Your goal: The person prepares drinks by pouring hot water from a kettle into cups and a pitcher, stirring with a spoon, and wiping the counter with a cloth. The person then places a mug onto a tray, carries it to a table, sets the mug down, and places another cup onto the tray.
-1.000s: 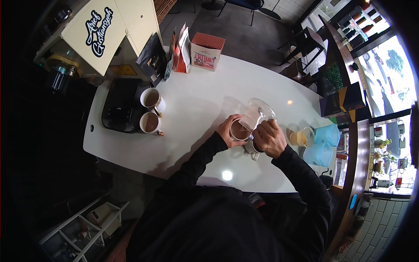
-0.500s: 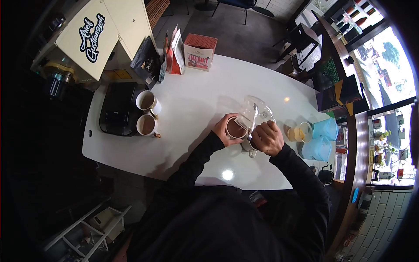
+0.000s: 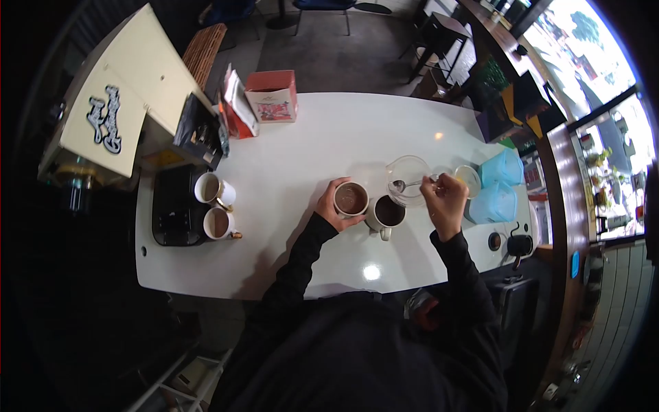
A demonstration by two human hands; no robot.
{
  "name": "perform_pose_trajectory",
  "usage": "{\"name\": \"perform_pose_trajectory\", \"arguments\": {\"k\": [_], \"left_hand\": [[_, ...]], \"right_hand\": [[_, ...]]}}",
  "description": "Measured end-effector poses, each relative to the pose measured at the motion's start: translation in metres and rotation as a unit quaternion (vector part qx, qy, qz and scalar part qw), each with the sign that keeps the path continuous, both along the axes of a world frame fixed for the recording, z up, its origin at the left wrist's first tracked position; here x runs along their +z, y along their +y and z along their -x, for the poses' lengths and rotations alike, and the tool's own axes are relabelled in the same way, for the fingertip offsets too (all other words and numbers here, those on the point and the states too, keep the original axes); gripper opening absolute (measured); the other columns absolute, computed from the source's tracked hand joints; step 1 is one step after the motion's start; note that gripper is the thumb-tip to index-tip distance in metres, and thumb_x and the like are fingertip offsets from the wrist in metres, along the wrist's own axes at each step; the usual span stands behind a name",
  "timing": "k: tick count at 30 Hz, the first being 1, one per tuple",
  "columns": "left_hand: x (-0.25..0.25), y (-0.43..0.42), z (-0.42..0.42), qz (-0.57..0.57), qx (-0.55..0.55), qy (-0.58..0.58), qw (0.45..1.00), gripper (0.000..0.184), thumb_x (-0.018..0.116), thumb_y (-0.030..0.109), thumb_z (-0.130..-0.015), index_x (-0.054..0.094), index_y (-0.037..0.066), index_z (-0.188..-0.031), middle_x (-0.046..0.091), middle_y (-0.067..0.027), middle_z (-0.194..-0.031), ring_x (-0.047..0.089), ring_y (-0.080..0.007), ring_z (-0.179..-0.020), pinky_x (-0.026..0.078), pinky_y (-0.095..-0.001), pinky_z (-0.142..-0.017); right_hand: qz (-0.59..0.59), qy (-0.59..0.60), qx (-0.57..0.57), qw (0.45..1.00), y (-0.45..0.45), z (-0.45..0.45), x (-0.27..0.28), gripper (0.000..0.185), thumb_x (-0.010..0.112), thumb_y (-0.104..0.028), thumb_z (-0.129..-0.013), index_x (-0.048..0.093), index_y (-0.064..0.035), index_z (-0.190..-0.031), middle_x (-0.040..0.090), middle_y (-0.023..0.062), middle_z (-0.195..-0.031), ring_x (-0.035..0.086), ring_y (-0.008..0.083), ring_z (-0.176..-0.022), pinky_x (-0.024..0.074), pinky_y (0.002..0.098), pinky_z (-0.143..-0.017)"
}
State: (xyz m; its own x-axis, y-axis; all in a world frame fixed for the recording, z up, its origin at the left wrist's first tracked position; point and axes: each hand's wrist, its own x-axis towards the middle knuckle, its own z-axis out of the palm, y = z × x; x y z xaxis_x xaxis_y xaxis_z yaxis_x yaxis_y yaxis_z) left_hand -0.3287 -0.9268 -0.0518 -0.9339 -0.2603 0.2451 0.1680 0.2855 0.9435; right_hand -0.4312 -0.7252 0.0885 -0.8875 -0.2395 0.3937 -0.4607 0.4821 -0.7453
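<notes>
My left hand [image 3: 333, 209] wraps around a cup of brown drink [image 3: 351, 200]. Touching or very near its right side, a pale mug [image 3: 379, 226] with dark liquid stands on the table, its handle towards me. My right hand [image 3: 446, 200] is closed on a spoon [image 3: 400, 185], whose bowl points left above the mug's far rim. A clear glass carafe [image 3: 406, 167] lies directly behind the spoon; whether my right hand also touches it, I cannot tell. Just right of the hand is a small clear cup [image 3: 469, 180], partly covered by it.
Two mugs, one farther [image 3: 211, 189] and one nearer [image 3: 218, 225], stand by a black scale-like tray [image 3: 177, 213] at left. Behind are a cream machine [image 3: 127, 96], coffee bags [image 3: 237, 106] and a red-and-white box [image 3: 273, 97]. Two light-blue containers [image 3: 495, 201] stand at right.
My right hand has moved right, away from the cup, uncovering the mug of dark liquid. The glass carafe, tilted beside the cup before, now shows a rounder outline. The head view has turned.
</notes>
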Motion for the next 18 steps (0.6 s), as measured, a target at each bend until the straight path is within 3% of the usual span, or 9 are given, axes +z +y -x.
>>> {"name": "perform_pose_trajectory", "arguments": {"k": [3,5,7,9,11,15,17,18], "left_hand": [[0.001,0.001,0.002,-0.009,-0.019,-0.004,1.0,0.083,0.087,0.023,-0.058,0.041,0.007,-0.126,0.057,-0.0128,-0.113,0.059,-0.0244,-0.104,0.049,-0.0355,-0.088],[0.008,0.002,0.003,0.073,0.017,0.013,0.997,0.085,0.088,0.025,-0.058,0.041,0.006,-0.126,0.057,-0.0128,-0.113,0.059,-0.0239,-0.104,0.049,-0.035,-0.088],[-0.004,-0.001,0.007,0.065,-0.011,0.014,0.998,0.086,0.088,0.027,-0.058,0.04,0.005,-0.125,0.055,-0.0131,-0.115,0.058,-0.0241,-0.105,0.049,-0.0357,-0.088],[-0.002,-0.001,0.006,0.055,-0.019,0.013,0.998,0.087,0.088,0.028,-0.058,0.04,0.004,-0.125,0.053,-0.014,-0.118,0.057,-0.0249,-0.106,0.048,-0.0368,-0.088],[0.002,-0.004,0.007,0.06,-0.048,0.013,0.997,0.087,0.087,0.03,-0.059,0.04,0.003,-0.126,0.052,-0.0152,-0.119,0.056,-0.0259,-0.107,0.048,-0.0373,-0.089],[0.012,-0.004,0.01,0.126,-0.045,0.057,0.989,0.082,0.082,0.034,-0.066,0.041,0.001,-0.129,0.05,-0.0148,-0.122,0.054,-0.0238,-0.11,0.045,-0.0367,-0.093],[0.028,0.001,0.007,0.06,-0.019,-0.03,0.998,0.076,0.081,0.035,-0.068,0.045,-0.001,-0.124,0.054,-0.0188,-0.117,0.053,-0.0285,-0.112,0.044,-0.0389,-0.093],[0.034,0.004,0.009,0.139,0.017,0.017,0.99,0.062,0.077,0.029,-0.074,0.049,-0.003,-0.12,0.055,-0.0183,-0.118,0.051,-0.0277,-0.115,0.041,-0.0387,-0.098]], "right_hand": [[0.075,-0.066,-0.08,0.992,0.051,0.0,-0.021,0.033,0.069,-0.009,-0.075,0.047,0.0038,-0.056,0.04,-0.0007,-0.049,0.035,0.0036,-0.052,0.0255,0.025,-0.045],[0.103,-0.091,-0.125,0.982,0.079,-0.013,-0.027,0.035,0.068,-0.01,-0.079,0.046,0.0032,-0.055,0.038,-0.0035,-0.052,0.033,0.0036,-0.054,0.0244,0.025,-0.045],[0.165,-0.125,-0.151,0.967,0.111,-0.024,-0.051,0.032,0.067,-0.013,-0.085,0.051,-0.0027,-0.059,0.043,-0.0087,-0.058,0.031,0.0005,-0.054,0.0196,0.022,-0.048],[0.181,-0.137,-0.185,0.956,0.132,-0.038,-0.067,0.033,0.067,-0.014,-0.086,0.052,-0.0036,-0.06,0.042,-0.0088,-0.058,0.03,0.0002,-0.054,0.0191,0.022,-0.048],[0.192,-0.148,-0.222,0.944,0.146,-0.049,-0.078,0.033,0.067,-0.011,-0.084,0.051,0.0028,-0.058,0.041,-0.0055,-0.055,0.032,0.0021,-0.054,0.0211,0.0241,-0.046],[0.224,-0.152,-0.255,0.929,0.159,-0.065,-0.099,0.033,0.068,-0.012,-0.084,0.052,0.0015,-0.058,0.041,-0.0063,-0.055,0.031,0.0021,-0.053,0.0205,0.024,-0.046],[0.245,-0.159,-0.266,0.919,0.161,-0.069,-0.111,0.033,0.068,-0.013,-0.083,0.052,0.0014,-0.059,0.041,-0.0062,-0.055,0.032,0.0025,-0.053,0.0214,0.0242,-0.046],[0.256,-0.167,-0.27,0.913,0.163,-0.072,-0.117,0.033,0.069,-0.014,-0.083,0.052,0.0014,-0.059,0.041,-0.006,-0.055,0.032,0.0029,-0.053,0.0222,0.0244,-0.046]]}}
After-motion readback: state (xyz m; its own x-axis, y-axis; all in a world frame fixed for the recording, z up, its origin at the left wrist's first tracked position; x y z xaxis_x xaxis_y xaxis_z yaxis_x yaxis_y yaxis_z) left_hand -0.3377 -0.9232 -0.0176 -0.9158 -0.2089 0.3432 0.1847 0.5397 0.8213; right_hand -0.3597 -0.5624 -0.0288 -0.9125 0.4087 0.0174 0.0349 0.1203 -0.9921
